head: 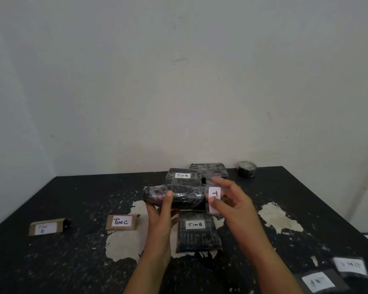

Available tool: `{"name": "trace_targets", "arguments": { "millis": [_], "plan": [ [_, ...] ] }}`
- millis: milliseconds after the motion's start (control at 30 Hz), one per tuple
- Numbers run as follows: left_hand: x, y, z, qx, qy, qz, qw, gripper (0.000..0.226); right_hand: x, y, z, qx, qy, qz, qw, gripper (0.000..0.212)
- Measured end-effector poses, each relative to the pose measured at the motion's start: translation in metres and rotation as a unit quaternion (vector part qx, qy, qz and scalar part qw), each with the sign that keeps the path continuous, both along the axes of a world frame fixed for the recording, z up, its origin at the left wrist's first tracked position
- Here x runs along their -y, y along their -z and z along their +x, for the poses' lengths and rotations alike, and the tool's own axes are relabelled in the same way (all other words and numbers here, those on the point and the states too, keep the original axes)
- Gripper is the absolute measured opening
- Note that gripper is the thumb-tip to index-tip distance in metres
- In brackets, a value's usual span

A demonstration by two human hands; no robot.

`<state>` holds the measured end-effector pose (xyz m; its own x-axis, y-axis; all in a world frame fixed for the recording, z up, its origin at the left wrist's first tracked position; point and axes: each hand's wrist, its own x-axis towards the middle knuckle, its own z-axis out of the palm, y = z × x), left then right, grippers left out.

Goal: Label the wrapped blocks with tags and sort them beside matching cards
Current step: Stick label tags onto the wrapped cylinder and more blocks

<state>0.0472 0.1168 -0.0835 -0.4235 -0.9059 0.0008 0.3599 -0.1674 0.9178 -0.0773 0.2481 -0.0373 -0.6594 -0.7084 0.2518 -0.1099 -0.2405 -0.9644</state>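
My left hand [160,213] grips a black wrapped block [180,195] from below and lifts it above the table. My right hand [228,200] pinches a white tag [214,199] at the block's right end. A block tagged "Tim B" [197,232] lies flat under my hands. Another tagged "Tim B" [184,176] sits behind, with an untagged block [210,169] at the back. The brown card "Tim C" [121,222] stands left of my left hand. Further left is the card "Tim B" [46,228].
The black table [72,262] has worn pale patches. A roll of tape [246,169] sits at the back right by the wall. Two loose tags [318,282] [351,266] lie at the near right corner.
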Motion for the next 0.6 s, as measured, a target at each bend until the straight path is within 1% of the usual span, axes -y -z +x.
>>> {"name": "trace_targets", "arguments": {
  "millis": [67,167,200,267,333,433,467,533,600],
  "plan": [
    [0.007,-0.002,0.002,-0.006,-0.005,0.019,1.000,0.075,0.000,-0.002,0.002,-0.023,-0.012,0.019,0.999,0.048],
    [0.017,-0.008,0.006,-0.018,-0.006,0.051,0.999,0.054,0.001,-0.006,0.004,-0.060,-0.032,0.053,0.996,0.053],
    [0.020,-0.010,0.007,-0.012,-0.002,0.053,0.999,0.053,0.001,-0.008,0.005,-0.074,-0.038,0.063,0.995,0.053],
    [0.026,-0.014,0.009,0.028,0.013,0.035,0.999,0.063,0.001,-0.013,0.007,-0.098,-0.061,0.076,0.990,0.050],
    [0.028,-0.018,0.012,0.070,0.040,-0.002,0.997,0.075,0.001,-0.017,0.009,-0.119,-0.085,0.089,0.985,0.045],
    [0.027,-0.020,0.014,0.098,0.056,-0.040,0.993,0.078,0.005,-0.017,0.006,-0.175,-0.092,0.107,0.974,0.036],
    [0.027,-0.019,0.014,0.112,0.066,-0.044,0.990,0.083,0.006,-0.016,0.005,-0.190,-0.099,0.111,0.971,0.032],
    [0.026,-0.017,0.012,0.122,0.104,-0.015,0.987,0.092,0.008,-0.016,0.004,-0.208,-0.113,0.116,0.965,0.028],
    [0.024,-0.018,0.013,0.114,0.134,0.019,0.984,0.087,0.010,-0.018,0.003,-0.224,-0.127,0.123,0.958,0.027]
  ]
}}
